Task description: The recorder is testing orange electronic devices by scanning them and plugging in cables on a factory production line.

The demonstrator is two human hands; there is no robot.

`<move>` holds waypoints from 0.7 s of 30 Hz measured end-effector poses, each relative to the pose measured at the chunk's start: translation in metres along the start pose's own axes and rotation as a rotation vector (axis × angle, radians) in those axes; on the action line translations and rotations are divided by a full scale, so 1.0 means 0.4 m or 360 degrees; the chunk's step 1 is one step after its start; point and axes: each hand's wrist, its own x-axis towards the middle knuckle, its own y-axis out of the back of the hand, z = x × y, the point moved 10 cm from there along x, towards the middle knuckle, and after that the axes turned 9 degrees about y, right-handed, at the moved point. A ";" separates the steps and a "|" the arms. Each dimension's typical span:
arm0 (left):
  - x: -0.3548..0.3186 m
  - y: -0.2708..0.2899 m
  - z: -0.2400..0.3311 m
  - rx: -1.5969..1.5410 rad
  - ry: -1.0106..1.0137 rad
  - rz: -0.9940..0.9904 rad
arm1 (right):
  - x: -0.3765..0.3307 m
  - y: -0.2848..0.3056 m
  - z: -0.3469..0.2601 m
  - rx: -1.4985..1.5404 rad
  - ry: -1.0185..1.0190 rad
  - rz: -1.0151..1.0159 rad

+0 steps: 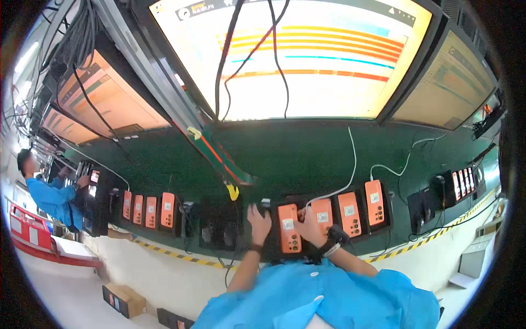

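Observation:
Several orange phones lie back-up in a row of black holders along the bench in front of me. My left hand [259,223] is just left of the nearest orange phone [289,229], fingers spread and holding nothing. A small white plug-like piece [266,203] sits just beyond its fingertips. My right hand [313,228] is between that phone and the second phone [323,214], partly covering both. Its fingers are closed at the end of a white cable [354,159], whose tip they hide. Another white cable reaches the rightmost phone [375,203].
A large lit monitor [307,71] stands behind the bench, black cables hanging before it. A green strap with a yellow hook [232,192] hangs left of my hands. More orange phones [167,209] lie at left. A co-worker in blue [52,197] stands far left.

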 end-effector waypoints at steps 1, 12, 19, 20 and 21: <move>0.012 0.026 0.052 0.0010 0.0011 -0.0022 | 0.001 0.007 -0.019 0.0131 -0.0017 -0.0012; -0.015 0.148 0.216 -0.0647 -0.0227 -0.0020 | 0.003 0.056 -0.037 -0.0144 0.0343 -0.0171; 0.012 -0.069 -0.075 -0.0756 0.0732 -0.0701 | 0.069 0.036 -0.172 -0.0899 0.0856 -0.0294; -0.009 -0.092 -0.054 -0.1056 0.0849 -0.0945 | 0.070 0.035 -0.155 -0.0983 0.0900 -0.0317; -0.026 -0.099 -0.087 -0.1106 0.1002 -0.1001 | 0.070 0.029 -0.158 -0.0977 0.0899 -0.0331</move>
